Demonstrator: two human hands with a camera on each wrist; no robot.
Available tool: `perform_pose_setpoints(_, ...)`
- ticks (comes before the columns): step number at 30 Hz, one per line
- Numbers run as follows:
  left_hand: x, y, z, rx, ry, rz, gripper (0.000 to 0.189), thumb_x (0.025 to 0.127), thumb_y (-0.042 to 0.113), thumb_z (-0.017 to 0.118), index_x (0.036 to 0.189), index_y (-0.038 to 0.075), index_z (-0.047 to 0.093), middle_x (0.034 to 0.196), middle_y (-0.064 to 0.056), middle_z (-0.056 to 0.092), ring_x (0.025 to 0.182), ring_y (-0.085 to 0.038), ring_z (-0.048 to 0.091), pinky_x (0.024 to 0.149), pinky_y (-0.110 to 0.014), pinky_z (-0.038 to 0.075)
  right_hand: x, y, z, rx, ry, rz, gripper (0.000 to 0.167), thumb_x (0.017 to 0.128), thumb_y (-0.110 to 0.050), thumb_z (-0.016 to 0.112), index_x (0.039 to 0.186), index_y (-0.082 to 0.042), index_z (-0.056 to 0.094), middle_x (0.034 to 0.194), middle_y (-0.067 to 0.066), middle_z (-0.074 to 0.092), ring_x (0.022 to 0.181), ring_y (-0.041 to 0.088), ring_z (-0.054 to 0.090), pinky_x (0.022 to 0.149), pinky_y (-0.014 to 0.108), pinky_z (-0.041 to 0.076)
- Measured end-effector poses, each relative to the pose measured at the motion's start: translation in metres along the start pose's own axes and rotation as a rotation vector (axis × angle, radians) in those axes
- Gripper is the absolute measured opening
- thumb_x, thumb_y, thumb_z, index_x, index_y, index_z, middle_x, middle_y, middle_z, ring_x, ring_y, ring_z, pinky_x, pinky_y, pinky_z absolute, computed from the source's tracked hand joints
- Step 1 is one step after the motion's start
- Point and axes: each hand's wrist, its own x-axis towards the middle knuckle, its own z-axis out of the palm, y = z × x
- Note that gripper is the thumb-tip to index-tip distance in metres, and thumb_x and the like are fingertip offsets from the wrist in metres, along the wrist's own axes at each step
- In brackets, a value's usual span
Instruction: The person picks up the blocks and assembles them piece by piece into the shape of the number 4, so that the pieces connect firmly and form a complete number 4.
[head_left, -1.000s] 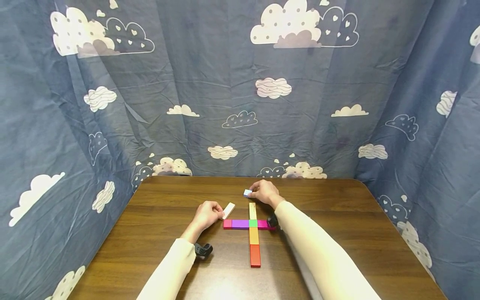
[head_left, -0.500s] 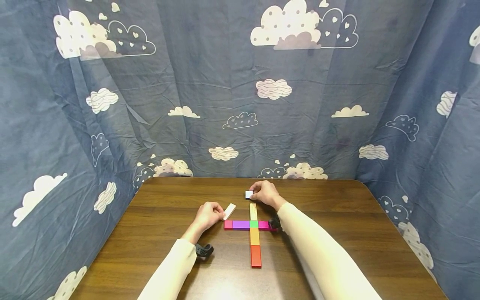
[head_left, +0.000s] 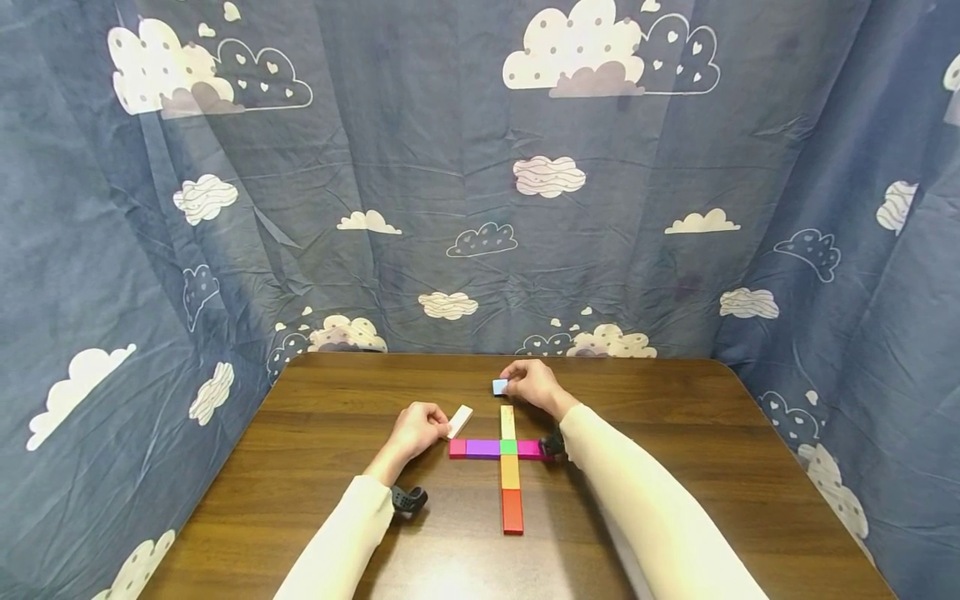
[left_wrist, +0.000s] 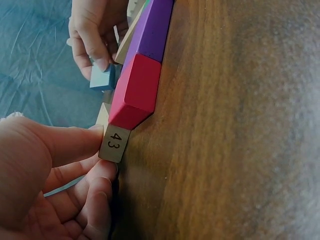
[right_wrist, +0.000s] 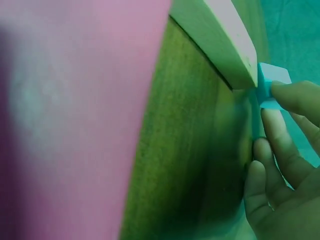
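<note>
My left hand (head_left: 417,430) pinches the near end of a pale wooden block (head_left: 461,421) that lies slanted at the left. In the left wrist view, the end of this wooden block (left_wrist: 115,142) bears the number 43, close beside the pinkish-red block (left_wrist: 136,95). At the far side, my right hand (head_left: 531,383) pinches a small light blue block (head_left: 499,387) between thumb and fingers. The light blue block (right_wrist: 272,80) appears just past the end of a natural wood block (right_wrist: 225,40) in the right wrist view. That natural wood block (head_left: 507,422) forms the far arm of a cross of blocks.
A green block (head_left: 508,447) marks the cross's centre. Purple (head_left: 482,449) block and pinkish-red block (head_left: 457,449) extend left, a magenta block (head_left: 528,449) right, partly behind the wrist camera. Orange block (head_left: 510,472) and red block (head_left: 512,512) run towards me on the brown table (head_left: 300,467).
My right hand has shifted the light blue block slightly right and turned it, so it stands nearer in line with the cross's far arm. The left hand stays on its wooden block.
</note>
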Motion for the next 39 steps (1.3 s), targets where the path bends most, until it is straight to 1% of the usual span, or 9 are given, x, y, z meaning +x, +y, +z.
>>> perform_pose_setpoints(3,0.001,-0.001,0.001,-0.012,-0.003,0.0,0.01,0.082,0.017,0.08,0.077,0.013,0.072,0.067,0.007,0.064,0.065,-0.009,0.056,0.065,-0.029,0.046,0.002,0.0,-0.003,0.011,0.009,0.013,0.022,0.078,0.0,0.08,0.099,-0.003,0.075,0.09,0.007,0.074,0.077,0.012,0.063,0.07,0.027,0.048)
perform_pose_setpoints(8,0.002,-0.003,0.0,-0.04,-0.005,0.01,0.009,0.078,0.015,0.081,0.076,0.012,0.073,0.065,0.007,0.064,0.062,-0.009,0.055,0.062,-0.028,0.045,0.003,-0.001,-0.004,0.137,-0.035,0.062,0.024,0.081,0.006,0.074,0.105,0.004,0.072,0.089,0.013,0.073,0.071,0.017,0.064,0.061,0.029,0.052)
perform_pose_setpoints(11,0.003,-0.003,-0.003,-0.04,0.005,0.018,0.008,0.076,0.014,0.082,0.075,0.011,0.074,0.065,0.006,0.064,0.062,-0.009,0.054,0.061,-0.029,0.045,0.002,-0.006,-0.004,0.208,-0.069,0.074,0.026,0.082,0.008,0.07,0.108,0.006,0.071,0.089,0.015,0.072,0.072,0.021,0.067,0.062,0.031,0.056)
perform_pose_setpoints(14,0.003,-0.001,-0.005,-0.032,0.009,0.013,0.008,0.075,0.014,0.082,0.074,0.011,0.074,0.065,0.006,0.064,0.064,-0.01,0.054,0.062,-0.029,0.045,0.001,-0.013,-0.003,0.226,-0.084,0.054,0.026,0.082,0.008,0.069,0.107,0.006,0.072,0.087,0.013,0.072,0.071,0.018,0.067,0.064,0.031,0.057)
perform_pose_setpoints(19,0.002,0.0,-0.006,-0.022,0.004,0.005,0.008,0.074,0.013,0.082,0.072,0.012,0.074,0.066,0.006,0.065,0.065,-0.011,0.054,0.063,-0.029,0.045,-0.003,-0.024,-0.001,0.212,-0.095,-0.003,0.026,0.08,0.008,0.066,0.105,0.007,0.072,0.081,0.009,0.071,0.067,0.012,0.064,0.063,0.029,0.058)
perform_pose_setpoints(23,0.001,-0.001,-0.006,-0.031,-0.003,0.006,0.008,0.075,0.014,0.082,0.074,0.011,0.074,0.066,0.006,0.065,0.064,-0.01,0.054,0.062,-0.028,0.045,-0.004,-0.032,0.004,0.176,-0.102,0.025,0.028,0.082,0.007,0.067,0.11,0.007,0.072,0.086,0.011,0.073,0.071,0.012,0.065,0.067,0.028,0.058)
perform_pose_setpoints(28,0.0,0.001,-0.009,-0.133,-0.005,-0.02,0.009,0.078,0.01,0.082,0.081,0.007,0.074,0.065,0.003,0.065,0.058,-0.009,0.057,0.055,-0.026,0.046,-0.003,-0.038,0.01,0.137,-0.124,0.04,0.027,0.086,0.005,0.069,0.112,0.005,0.073,0.093,0.009,0.075,0.078,0.013,0.069,0.069,0.026,0.057)
perform_pose_setpoints(31,-0.001,0.004,-0.009,-0.181,-0.006,-0.017,0.009,0.079,0.008,0.081,0.085,0.005,0.074,0.068,0.0,0.067,0.057,-0.011,0.06,0.053,-0.026,0.048,-0.003,-0.043,0.011,0.116,-0.136,0.029,0.027,0.085,0.004,0.071,0.112,0.005,0.073,0.092,0.008,0.076,0.079,0.013,0.07,0.07,0.025,0.057)
perform_pose_setpoints(39,-0.003,0.009,-0.004,-0.137,0.002,0.005,0.015,0.079,0.008,0.081,0.092,0.005,0.074,0.073,0.001,0.069,0.063,-0.01,0.063,0.058,-0.026,0.052,-0.002,-0.047,0.016,0.034,-0.147,0.019,0.024,0.084,0.002,0.073,0.108,0.0,0.077,0.082,0.005,0.075,0.068,0.008,0.066,0.064,0.022,0.054)
